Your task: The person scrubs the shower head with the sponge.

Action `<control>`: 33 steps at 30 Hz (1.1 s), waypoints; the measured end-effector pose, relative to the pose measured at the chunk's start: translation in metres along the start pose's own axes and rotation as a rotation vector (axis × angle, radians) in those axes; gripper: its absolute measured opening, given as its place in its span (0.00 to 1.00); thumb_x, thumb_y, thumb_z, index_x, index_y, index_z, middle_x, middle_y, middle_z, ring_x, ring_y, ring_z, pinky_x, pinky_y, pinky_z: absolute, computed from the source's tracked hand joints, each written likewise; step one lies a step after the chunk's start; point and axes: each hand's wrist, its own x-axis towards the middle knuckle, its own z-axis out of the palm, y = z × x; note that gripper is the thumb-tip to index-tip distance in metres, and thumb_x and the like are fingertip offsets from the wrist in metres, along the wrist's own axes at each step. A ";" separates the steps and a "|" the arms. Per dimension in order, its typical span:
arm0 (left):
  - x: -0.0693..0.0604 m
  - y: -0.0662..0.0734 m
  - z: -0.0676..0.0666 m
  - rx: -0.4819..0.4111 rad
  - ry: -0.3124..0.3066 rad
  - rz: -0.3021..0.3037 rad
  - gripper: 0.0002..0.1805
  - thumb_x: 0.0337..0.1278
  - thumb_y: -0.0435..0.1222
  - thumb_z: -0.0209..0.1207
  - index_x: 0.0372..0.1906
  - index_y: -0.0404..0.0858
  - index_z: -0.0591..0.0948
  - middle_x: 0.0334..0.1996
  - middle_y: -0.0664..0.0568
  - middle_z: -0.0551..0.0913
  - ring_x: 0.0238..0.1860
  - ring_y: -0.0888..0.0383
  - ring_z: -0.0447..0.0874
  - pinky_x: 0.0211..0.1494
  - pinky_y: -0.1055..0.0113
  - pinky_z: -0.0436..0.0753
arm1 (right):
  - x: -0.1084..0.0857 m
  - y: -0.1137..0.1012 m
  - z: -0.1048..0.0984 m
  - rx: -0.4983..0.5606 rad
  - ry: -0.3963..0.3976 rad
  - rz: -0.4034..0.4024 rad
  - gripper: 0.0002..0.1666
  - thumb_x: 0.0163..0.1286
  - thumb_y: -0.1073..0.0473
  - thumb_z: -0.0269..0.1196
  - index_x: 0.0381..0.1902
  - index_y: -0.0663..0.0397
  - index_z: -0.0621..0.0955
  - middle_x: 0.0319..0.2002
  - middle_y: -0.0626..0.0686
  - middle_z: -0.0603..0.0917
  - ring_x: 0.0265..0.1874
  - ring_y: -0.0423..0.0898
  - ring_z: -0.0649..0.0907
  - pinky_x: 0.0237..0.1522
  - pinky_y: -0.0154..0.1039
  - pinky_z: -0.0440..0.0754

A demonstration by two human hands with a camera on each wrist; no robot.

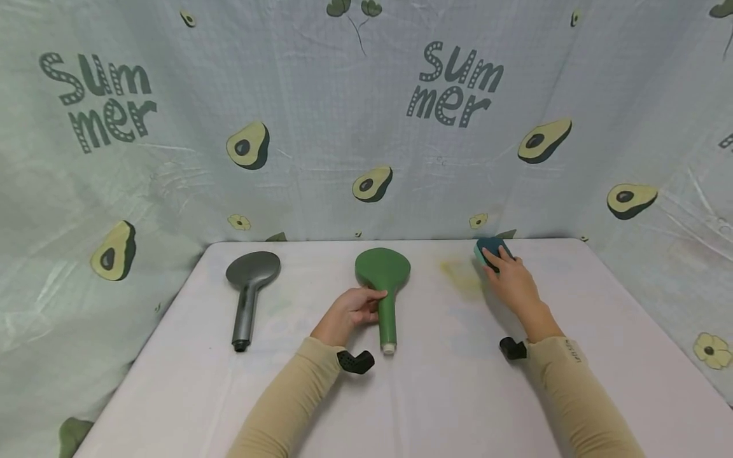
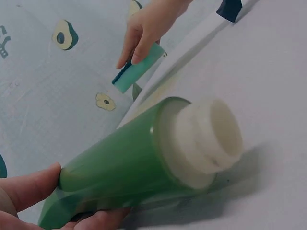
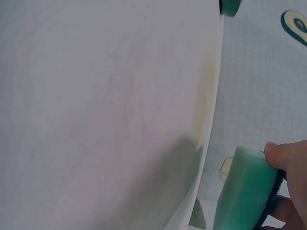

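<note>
My left hand (image 1: 356, 309) grips the handle of a green shower head (image 1: 382, 267) near the middle of the table, thumb on one side and fingers round the other. In the left wrist view the handle's white threaded end (image 2: 211, 136) points toward the camera. At the back right, my right hand (image 1: 514, 286) holds a sponge (image 1: 494, 247) with a dark blue scouring side and a light green foam side. The right wrist view shows the thumb and fingers pinching the sponge (image 3: 249, 191). A dark grey shower head (image 1: 249, 286) lies at the left, away from both hands.
The table (image 1: 446, 394) has a white cover with a yellowish stain (image 1: 462, 277) left of the sponge. Behind and beside it hangs a pale curtain (image 1: 321, 114) printed with avocados. Each wrist carries a small black camera (image 1: 356, 362).
</note>
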 end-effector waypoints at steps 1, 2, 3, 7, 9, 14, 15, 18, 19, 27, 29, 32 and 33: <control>-0.001 0.000 0.001 -0.002 0.005 0.008 0.27 0.73 0.23 0.51 0.73 0.23 0.61 0.51 0.41 0.77 0.54 0.50 0.77 0.66 0.48 0.72 | 0.000 0.003 -0.001 -0.002 -0.010 0.003 0.31 0.82 0.55 0.54 0.78 0.59 0.64 0.75 0.75 0.55 0.67 0.83 0.59 0.60 0.76 0.66; -0.001 -0.001 0.002 -0.005 0.011 0.018 0.27 0.73 0.23 0.51 0.73 0.23 0.62 0.52 0.40 0.77 0.55 0.48 0.77 0.68 0.47 0.71 | 0.001 0.005 -0.001 -0.003 -0.021 0.009 0.31 0.82 0.55 0.53 0.78 0.58 0.64 0.75 0.75 0.55 0.67 0.83 0.59 0.59 0.76 0.66; -0.002 -0.001 0.003 -0.003 0.015 0.030 0.27 0.73 0.23 0.51 0.72 0.22 0.62 0.53 0.39 0.76 0.57 0.47 0.76 0.68 0.45 0.70 | 0.001 0.008 -0.002 -0.003 -0.034 0.016 0.32 0.82 0.55 0.53 0.78 0.58 0.64 0.75 0.75 0.54 0.67 0.83 0.59 0.59 0.76 0.66; -0.005 -0.002 0.008 -0.038 0.028 0.032 0.25 0.74 0.25 0.50 0.70 0.20 0.63 0.64 0.32 0.72 0.66 0.41 0.72 0.71 0.43 0.67 | 0.002 0.021 -0.007 -0.009 -0.080 0.046 0.32 0.83 0.54 0.51 0.79 0.59 0.62 0.76 0.76 0.52 0.67 0.83 0.58 0.57 0.76 0.67; -0.008 -0.001 0.010 -0.069 0.012 0.011 0.26 0.76 0.28 0.49 0.71 0.19 0.60 0.69 0.30 0.67 0.70 0.38 0.68 0.72 0.42 0.65 | 0.002 0.026 -0.010 -0.006 -0.104 0.061 0.33 0.83 0.53 0.51 0.79 0.59 0.61 0.76 0.77 0.51 0.67 0.83 0.57 0.57 0.76 0.66; -0.011 0.001 0.012 -0.131 -0.061 -0.023 0.33 0.79 0.34 0.44 0.77 0.21 0.49 0.77 0.30 0.54 0.76 0.34 0.56 0.75 0.38 0.56 | 0.002 0.036 -0.015 -0.007 -0.145 0.095 0.33 0.83 0.54 0.51 0.79 0.61 0.60 0.75 0.78 0.49 0.66 0.83 0.58 0.57 0.76 0.66; -0.012 0.001 0.012 -0.138 -0.066 -0.019 0.34 0.79 0.36 0.43 0.78 0.21 0.47 0.78 0.30 0.52 0.76 0.33 0.55 0.75 0.38 0.55 | 0.002 0.037 -0.015 -0.010 -0.154 0.101 0.34 0.83 0.54 0.52 0.79 0.62 0.60 0.75 0.78 0.49 0.66 0.83 0.59 0.57 0.75 0.67; -0.013 0.000 0.011 -0.163 -0.071 -0.006 0.37 0.79 0.38 0.42 0.78 0.21 0.43 0.79 0.29 0.49 0.77 0.32 0.52 0.75 0.36 0.54 | 0.003 0.039 -0.015 -0.027 -0.188 0.115 0.35 0.82 0.54 0.53 0.79 0.63 0.59 0.75 0.79 0.48 0.66 0.83 0.59 0.57 0.74 0.68; -0.013 0.000 0.010 -0.172 -0.069 -0.005 0.38 0.80 0.39 0.42 0.78 0.21 0.42 0.79 0.29 0.49 0.77 0.32 0.51 0.75 0.36 0.53 | 0.003 0.040 -0.015 -0.033 -0.203 0.120 0.36 0.82 0.54 0.54 0.79 0.63 0.58 0.75 0.79 0.48 0.66 0.83 0.59 0.57 0.74 0.69; -0.020 0.001 0.004 -0.215 -0.071 0.023 0.36 0.79 0.36 0.42 0.77 0.20 0.45 0.77 0.27 0.50 0.77 0.32 0.50 0.76 0.36 0.50 | 0.005 0.043 -0.018 -0.047 -0.339 0.128 0.42 0.81 0.52 0.54 0.80 0.66 0.52 0.75 0.80 0.42 0.69 0.85 0.46 0.63 0.78 0.58; -0.022 0.002 0.000 -0.201 -0.087 0.032 0.35 0.78 0.36 0.41 0.78 0.20 0.45 0.77 0.27 0.51 0.78 0.32 0.50 0.76 0.37 0.49 | 0.006 0.042 -0.019 -0.040 -0.365 0.126 0.43 0.81 0.50 0.54 0.80 0.66 0.50 0.75 0.80 0.40 0.70 0.85 0.44 0.63 0.78 0.57; -0.026 0.004 -0.007 -0.163 -0.109 0.036 0.34 0.79 0.36 0.39 0.78 0.22 0.45 0.77 0.27 0.51 0.78 0.33 0.50 0.77 0.38 0.48 | 0.007 0.041 -0.021 -0.042 -0.385 0.129 0.44 0.81 0.48 0.53 0.81 0.65 0.49 0.75 0.79 0.39 0.70 0.84 0.43 0.63 0.78 0.56; -0.028 0.005 -0.009 -0.155 -0.109 0.037 0.34 0.79 0.36 0.39 0.78 0.23 0.46 0.77 0.27 0.53 0.78 0.33 0.51 0.77 0.38 0.48 | 0.007 0.040 -0.021 -0.046 -0.387 0.131 0.44 0.81 0.47 0.53 0.81 0.64 0.49 0.75 0.79 0.39 0.70 0.84 0.43 0.64 0.78 0.56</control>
